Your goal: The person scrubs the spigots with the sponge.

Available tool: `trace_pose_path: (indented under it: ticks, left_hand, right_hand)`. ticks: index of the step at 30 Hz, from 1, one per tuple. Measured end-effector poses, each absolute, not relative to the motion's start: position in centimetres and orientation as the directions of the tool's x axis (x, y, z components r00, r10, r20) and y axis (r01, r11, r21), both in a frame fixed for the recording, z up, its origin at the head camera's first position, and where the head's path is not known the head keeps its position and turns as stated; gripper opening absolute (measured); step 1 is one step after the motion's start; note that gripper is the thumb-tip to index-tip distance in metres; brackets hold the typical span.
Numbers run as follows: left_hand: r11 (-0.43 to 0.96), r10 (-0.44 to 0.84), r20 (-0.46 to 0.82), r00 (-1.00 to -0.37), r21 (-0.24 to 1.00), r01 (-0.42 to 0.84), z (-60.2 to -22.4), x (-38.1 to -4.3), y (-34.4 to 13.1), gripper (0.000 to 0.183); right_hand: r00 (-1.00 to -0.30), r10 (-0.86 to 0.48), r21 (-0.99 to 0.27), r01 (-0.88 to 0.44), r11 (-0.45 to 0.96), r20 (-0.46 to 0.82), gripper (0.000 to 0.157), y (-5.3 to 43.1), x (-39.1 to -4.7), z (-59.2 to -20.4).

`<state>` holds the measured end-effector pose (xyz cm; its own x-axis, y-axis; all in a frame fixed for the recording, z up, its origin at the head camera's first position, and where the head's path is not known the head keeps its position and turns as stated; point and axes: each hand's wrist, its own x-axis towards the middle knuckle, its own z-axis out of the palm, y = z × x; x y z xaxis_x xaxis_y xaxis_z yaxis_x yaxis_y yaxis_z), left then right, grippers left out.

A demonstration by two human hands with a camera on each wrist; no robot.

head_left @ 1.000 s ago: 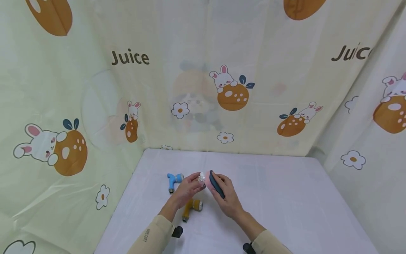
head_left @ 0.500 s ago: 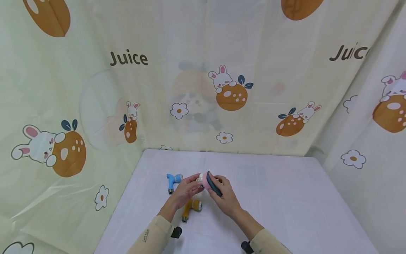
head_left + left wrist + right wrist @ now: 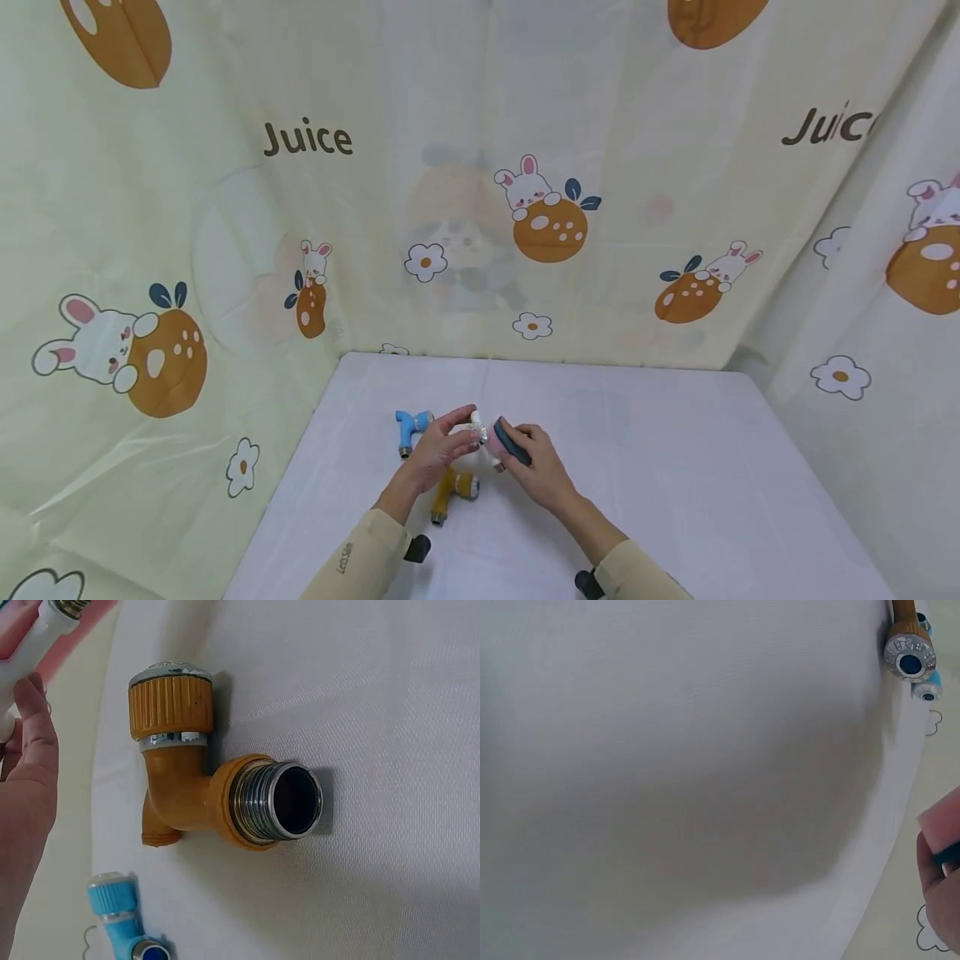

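In the head view my left hand [image 3: 433, 457] holds a white tap [image 3: 34, 649] up over the table, fingers around its silver-collared end. The tap's threaded metal inlet shows at the top left of the left wrist view. My right hand [image 3: 546, 475] grips a sponge [image 3: 513, 445] with a pink face and a dark blue back. The pink face [image 3: 943, 821] is turned toward the tap and sits right beside its silver collar. Part of the tap is hidden behind the fingers and the sponge.
An orange-yellow tap [image 3: 180, 776] lies on the white-covered table [image 3: 660, 500] beneath my left forearm. Farther back and left lies a blue tap [image 3: 407, 425]. A printed curtain [image 3: 420, 100] closes off the table's back and sides.
The sponge has shifted along the white tap and then a little to the right and down. More of the tap now shows, including its lower end. The other taps stay put.
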<state>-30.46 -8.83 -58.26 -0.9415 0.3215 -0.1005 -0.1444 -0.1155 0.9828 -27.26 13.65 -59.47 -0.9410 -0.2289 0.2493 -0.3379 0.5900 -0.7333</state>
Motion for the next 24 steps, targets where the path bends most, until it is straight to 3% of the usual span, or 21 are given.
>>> trace_pose_path:
  ticks: [10,15,19,24]
  left_hand:
    - [-0.046,0.266,-0.117,-0.957,0.990,-0.133,-58.18,-30.73,-8.80,0.064]
    - [-0.069,0.234,-0.131,-0.963,0.986,-0.151,-58.22,-31.05,-8.67,0.072]
    - [-0.089,0.225,-0.153,-0.962,0.980,-0.177,-58.04,-31.12,-8.57,0.074]
    - [-0.107,0.231,-0.170,-0.958,0.974,-0.199,-58.04,-31.09,-8.54,0.072]
  right_hand:
    - [-0.944,-0.195,-0.607,-0.321,0.727,0.266,0.052,14.20,-27.40,-59.85]
    - [-0.932,-0.135,-0.654,-0.335,0.679,0.337,0.061,14.23,-27.32,-59.99]
    - [-0.882,-0.152,-0.655,-0.438,0.616,0.446,0.068,14.04,-27.01,-59.89]
    - [-0.759,-0.258,-0.499,-0.604,0.621,0.598,0.071,13.64,-26.74,-59.63]
